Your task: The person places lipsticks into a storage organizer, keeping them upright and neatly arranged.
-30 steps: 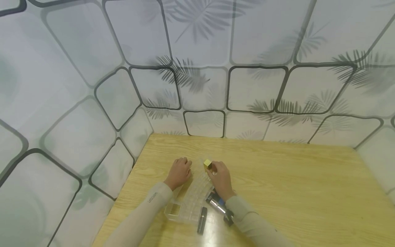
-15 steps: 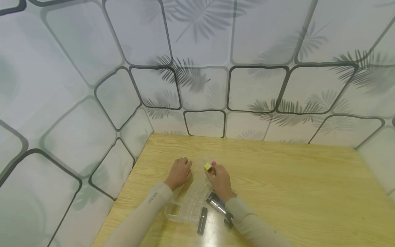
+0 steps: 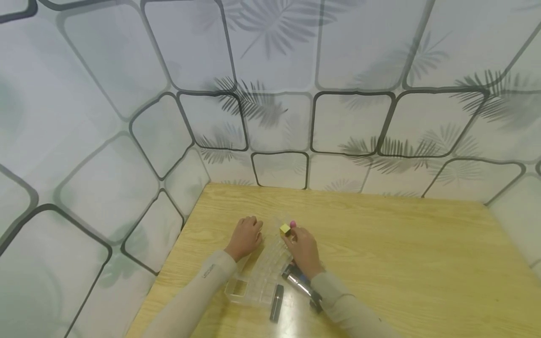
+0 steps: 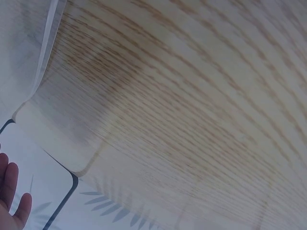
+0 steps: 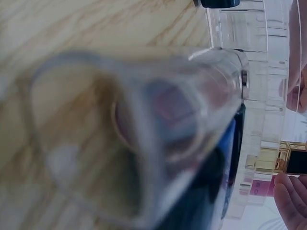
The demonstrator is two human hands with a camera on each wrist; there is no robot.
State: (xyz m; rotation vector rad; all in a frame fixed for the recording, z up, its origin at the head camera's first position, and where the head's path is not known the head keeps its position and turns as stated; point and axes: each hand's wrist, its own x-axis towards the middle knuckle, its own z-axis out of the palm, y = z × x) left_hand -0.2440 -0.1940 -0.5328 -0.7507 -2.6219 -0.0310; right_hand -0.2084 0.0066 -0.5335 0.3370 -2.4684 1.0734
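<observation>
A clear plastic organizer [image 3: 266, 267] with many compartments stands on the table in the head view. At its far end my right hand [image 3: 305, 251] pinches a square black-and-gold lipstick [image 3: 285, 229]. In the right wrist view the lipstick [image 5: 293, 159] is at the organizer's far compartments, beside a pink item [image 5: 263, 187]; whether it rests in one is unclear. That pink item [image 3: 293, 224] shows just behind my right fingers. My left hand [image 3: 245, 238] lies along the organizer's left side, fingers loosely bent; only some fingers [image 4: 10, 184] show in the left wrist view.
Right of the organizer lie a silver-and-black tube [image 3: 297, 281] and a dark blue item [image 3: 303, 277], partly under my right forearm. A dark slim tube [image 3: 276, 303] lies nearer. Large and blurred, a clear tube-like object [image 5: 158, 120] fills the right wrist view. Patterned walls [image 3: 279, 122] border the table [image 3: 401, 253].
My right hand has come slightly down and nearer with the lipstick, and the pink item has come into view behind it. The left hand stays in place.
</observation>
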